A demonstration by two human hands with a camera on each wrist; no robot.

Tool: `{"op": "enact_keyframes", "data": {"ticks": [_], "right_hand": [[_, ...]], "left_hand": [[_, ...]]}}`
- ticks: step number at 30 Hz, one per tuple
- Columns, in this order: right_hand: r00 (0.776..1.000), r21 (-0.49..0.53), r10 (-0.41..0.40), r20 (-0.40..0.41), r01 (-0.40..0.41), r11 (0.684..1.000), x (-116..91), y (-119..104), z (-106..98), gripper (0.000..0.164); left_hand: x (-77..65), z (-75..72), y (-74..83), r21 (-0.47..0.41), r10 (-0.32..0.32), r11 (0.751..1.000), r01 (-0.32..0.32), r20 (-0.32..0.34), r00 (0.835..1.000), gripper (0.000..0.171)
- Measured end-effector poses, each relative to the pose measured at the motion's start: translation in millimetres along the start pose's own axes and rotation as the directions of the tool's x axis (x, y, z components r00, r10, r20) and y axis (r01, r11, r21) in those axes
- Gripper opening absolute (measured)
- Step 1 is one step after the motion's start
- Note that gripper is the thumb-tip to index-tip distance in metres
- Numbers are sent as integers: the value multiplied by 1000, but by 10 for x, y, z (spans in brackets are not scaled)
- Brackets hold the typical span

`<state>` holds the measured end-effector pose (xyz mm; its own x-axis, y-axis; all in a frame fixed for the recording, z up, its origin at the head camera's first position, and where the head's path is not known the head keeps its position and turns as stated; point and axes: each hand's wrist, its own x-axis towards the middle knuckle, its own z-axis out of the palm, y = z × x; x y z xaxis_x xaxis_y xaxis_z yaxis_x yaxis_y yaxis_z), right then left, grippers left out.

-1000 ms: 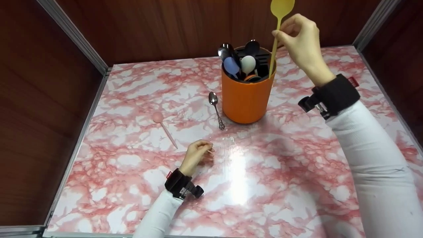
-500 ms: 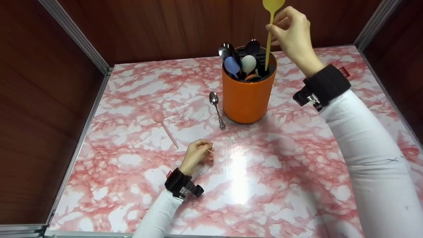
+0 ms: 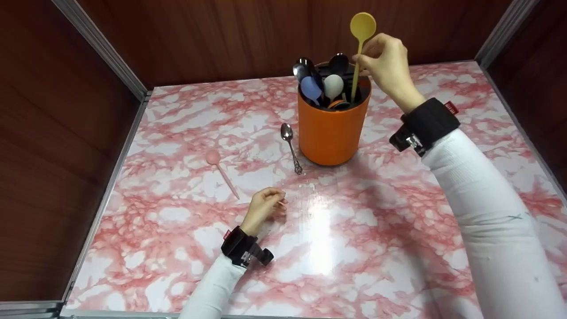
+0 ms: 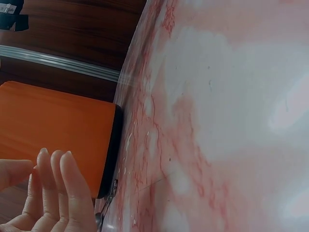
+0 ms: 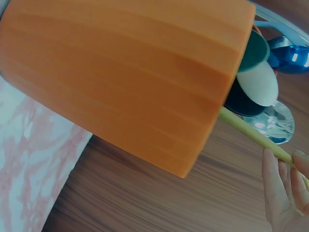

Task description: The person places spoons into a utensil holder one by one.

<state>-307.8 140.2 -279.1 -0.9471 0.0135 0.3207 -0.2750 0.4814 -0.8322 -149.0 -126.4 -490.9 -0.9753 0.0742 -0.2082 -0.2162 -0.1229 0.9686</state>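
My right hand (image 3: pixel 390 66) pinches the handle of a yellow spoon (image 3: pixel 363 26), bowl up, between thumb and fingers. The handle's lower end is inside the orange utensil holder (image 3: pixel 332 135), near its right side; the right wrist view shows the yellow handle (image 5: pixel 253 134) passing behind the rim. Several spoons stand in the holder, among them a blue one (image 3: pixel 310 88), a white one (image 3: pixel 333 85) and a black one (image 3: pixel 339 64). My left hand (image 3: pixel 261 208) stays low over the table, holding nothing, its fingers relaxed with thumb and fingertips close together.
A small silver spoon (image 3: pixel 290 144) with an ornate handle lies just left of the holder. Farther left, a pink spoon (image 3: pixel 213 157) lies on the marbled table (image 3: pixel 177 257). Dark wood-like panels (image 3: pixel 248 40) with metal edging stand around the back and sides.
My right hand has moved left and then down with the yellow spoon, whose handle end went from the holder's right rim to inside it. The left hand stays put.
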Motion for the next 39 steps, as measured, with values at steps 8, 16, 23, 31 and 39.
{"op": "enact_keyframes", "data": {"ticks": [8,16,23,31,39], "right_hand": [[997,90,68,37,-71,993,-45,135,71,9],[998,74,58,24,-60,995,-79,215,93,7],[997,151,64,41,-70,986,-112,234,87,4],[998,143,65,14,-66,987,-169,291,13,4],[1000,114,8,-30,-4,993,-271,388,-64,9]], "left_hand": [[-2,-16,-15,4,-20,1000,20,-2,1000,11],[4,-23,-23,20,-15,1000,15,3,1000,12],[13,-33,-19,6,4,1000,-4,18,1000,11],[26,-21,-12,29,-2,1000,1,11,1000,13],[39,-21,-7,49,-11,999,10,11,1000,17]]}}
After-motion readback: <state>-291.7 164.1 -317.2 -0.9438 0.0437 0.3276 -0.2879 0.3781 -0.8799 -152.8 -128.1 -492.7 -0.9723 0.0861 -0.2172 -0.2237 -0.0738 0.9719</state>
